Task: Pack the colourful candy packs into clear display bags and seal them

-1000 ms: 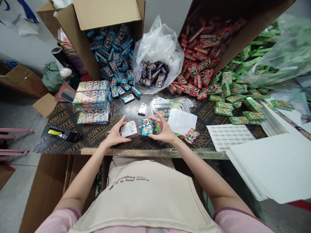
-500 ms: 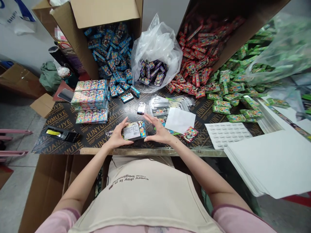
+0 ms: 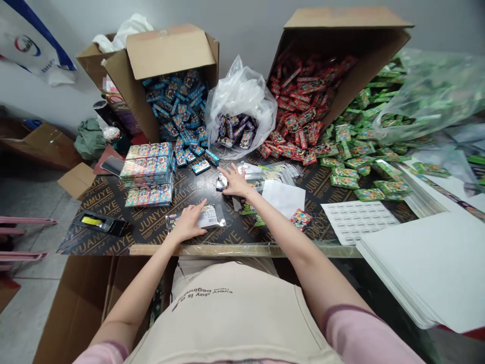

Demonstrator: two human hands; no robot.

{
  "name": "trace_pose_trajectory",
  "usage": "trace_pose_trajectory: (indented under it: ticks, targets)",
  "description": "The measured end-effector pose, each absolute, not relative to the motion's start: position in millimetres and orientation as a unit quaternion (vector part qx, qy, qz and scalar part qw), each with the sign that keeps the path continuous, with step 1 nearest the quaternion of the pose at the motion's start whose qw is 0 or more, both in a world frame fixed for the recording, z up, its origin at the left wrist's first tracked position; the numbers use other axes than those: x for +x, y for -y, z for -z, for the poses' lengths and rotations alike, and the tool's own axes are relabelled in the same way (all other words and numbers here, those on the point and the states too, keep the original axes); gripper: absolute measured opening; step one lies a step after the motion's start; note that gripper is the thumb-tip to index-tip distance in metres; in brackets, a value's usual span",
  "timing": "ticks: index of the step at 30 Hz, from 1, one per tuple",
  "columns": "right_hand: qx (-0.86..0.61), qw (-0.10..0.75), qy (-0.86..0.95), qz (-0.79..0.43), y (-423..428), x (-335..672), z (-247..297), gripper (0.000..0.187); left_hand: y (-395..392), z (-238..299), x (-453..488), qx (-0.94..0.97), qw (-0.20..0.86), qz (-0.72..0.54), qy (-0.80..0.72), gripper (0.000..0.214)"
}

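My left hand lies with its fingers stretched out over a flat packet near the table's front edge. The packet has a white barcode label and a clear wrapper reaching out to the right; my palm covers its left part. Farther forward, my right hand is spread, its thumb and fingers around a small dark-and-white box. Whether the fingers touch that box, I cannot tell. Beside this hand lie printed clear sleeves, a white paper sheet and a small red packet.
Wrapped multipacks are stacked at left, behind a tape dispenser. Along the back stand blue boxes in a carton, a plastic bag of purple ones, a carton of red ones and green ones. A sticker sheet lies right.
My right hand has left the labelled packet and reached forward to the small box. My left hand has stayed at the packet, now lying over it. The camera view has tilted up.
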State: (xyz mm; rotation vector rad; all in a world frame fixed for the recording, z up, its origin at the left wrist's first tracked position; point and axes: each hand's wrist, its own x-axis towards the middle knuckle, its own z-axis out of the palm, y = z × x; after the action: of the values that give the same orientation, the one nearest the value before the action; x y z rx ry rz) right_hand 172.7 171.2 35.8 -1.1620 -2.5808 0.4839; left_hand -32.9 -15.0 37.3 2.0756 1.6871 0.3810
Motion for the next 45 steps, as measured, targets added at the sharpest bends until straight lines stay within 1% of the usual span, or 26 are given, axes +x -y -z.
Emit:
trace_pose_trajectory:
  ticks: [1,3,5,6,8,9,11,12,14,17,20,22,23,24,25,27,28,29,31,34,37,41,43,45]
  targets:
    - [-0.391,0.13,0.893,-0.179,-175.5,172.0,-36.3,0.087,15.5,-34.8,-34.1,0.751,0.216,-0.13,-0.61,0.107]
    - [-0.363,0.17,0.883,-0.245,-170.9,171.8,-38.8,0.083,18.0,-32.7,-36.3,0.74,0.22,-0.146,-0.619,0.102]
    - [-0.305,0.237,0.842,-0.377,-152.0,172.4,-42.1,0.087,20.0,-36.1,-34.9,0.699,0.247,-0.213,-0.637,0.094]
    - [-0.271,0.268,0.808,-0.45,-139.2,172.6,-43.8,0.09,19.9,-39.8,-32.0,0.66,0.279,-0.269,-0.644,0.086]
    - [-0.216,0.316,0.738,-0.555,-111.3,173.2,-47.2,0.097,16.2,-49.5,-21.6,0.538,0.403,-0.393,-0.627,0.067]
    - [-0.203,0.333,0.714,-0.581,-98.0,173.8,-48.8,0.1,12.9,-54.5,-14.7,0.459,0.488,-0.441,-0.597,0.06]
    - [-0.2,0.351,0.696,-0.594,-76.0,177.3,-51.7,0.103,4.9,-62.7,0.3,0.305,0.642,-0.481,-0.512,0.054]
    - [-0.207,0.352,0.699,-0.587,-68.2,180.7,-53.2,0.103,1.2,-65.1,7.4,0.247,0.691,-0.484,-0.477,0.05]
    - [-0.23,0.349,0.725,-0.547,-59.3,190.3,-57.0,0.105,-3.9,-66.5,19.6,0.183,0.724,-0.486,-0.454,0.043]
    - [-0.253,0.327,0.794,-0.446,-57.2,207.2,-64.6,0.106,-6.0,-62.2,31.2,0.186,0.695,-0.49,-0.492,0.039]
    - [-0.255,0.3,0.841,-0.371,-58.9,218.0,-69.6,0.092,-5.8,-56.6,32.9,0.256,0.652,-0.475,-0.532,0.041]
    - [-0.278,0.305,0.842,-0.346,-59.9,221.4,-67.9,0.086,-5.4,-54.1,25.8,0.348,0.594,-0.46,-0.561,0.041]
    - [-0.299,0.312,0.836,-0.337,-60.5,222.7,-65.4,0.086,-4.7,-53.1,19.6,0.412,0.543,-0.443,-0.582,0.044]
    - [-0.321,0.32,0.828,-0.329,-61.2,224.0,-62.0,0.085,-3.5,-52.1,12.0,0.485,0.478,-0.413,-0.605,0.052]
    - [-0.34,0.325,0.822,-0.321,-61.9,225.5,-58.2,0.084,-1.8,-50.8,3.5,0.556,0.406,-0.366,-0.627,0.064]
    - [-0.362,0.327,0.82,-0.299,-63.1,228.3,-50.7,0.082,3.1,-47.7,-12.6,0.662,0.272,-0.237,-0.657,0.091]
    - [-0.366,0.324,0.824,-0.285,-63.2,229.3,-47.7,0.081,5.8,-45.9,-18.9,0.692,0.228,-0.175,-0.662,0.1]
    - [-0.369,0.318,0.83,-0.27,-63.0,230.0,-45.5,0.08,8.4,-44.2,-23.4,0.71,0.204,-0.129,-0.661,0.104]
    - [-0.373,0.298,0.843,-0.247,-61.3,229.9,-43.6,0.077,12.2,-42.1,-27.5,0.728,0.197,-0.101,-0.649,0.105]
    - [-0.362,0.266,0.856,-0.255,-57.2,228.0,-45.3,0.08,13.4,-43.9,-26.6,0.733,0.215,-0.159,-0.626,0.109]
    - [-0.331,0.24,0.857,-0.313,-54.9,228.0,-48.8,0.088,11.4,-50.2,-26.0,0.743,0.236,-0.208,-0.591,0.114]
    - [-0.3,0.204,0.841,-0.402,-56.1,230.7,-52.0,0.094,9.7,-56.4,-25.6,0.765,0.283,-0.222,-0.535,0.115]
    - [-0.297,0.201,0.841,-0.404,-57.3,231.2,-52.1,0.095,9.4,-56.0,-23.7,0.767,0.303,-0.219,-0.522,0.115]
    - [-0.299,0.208,0.853,-0.375,-58.3,230.9,-51.2,0.094,9.1,-53.7,-20.9,0.763,0.307,-0.22,-0.524,0.114]
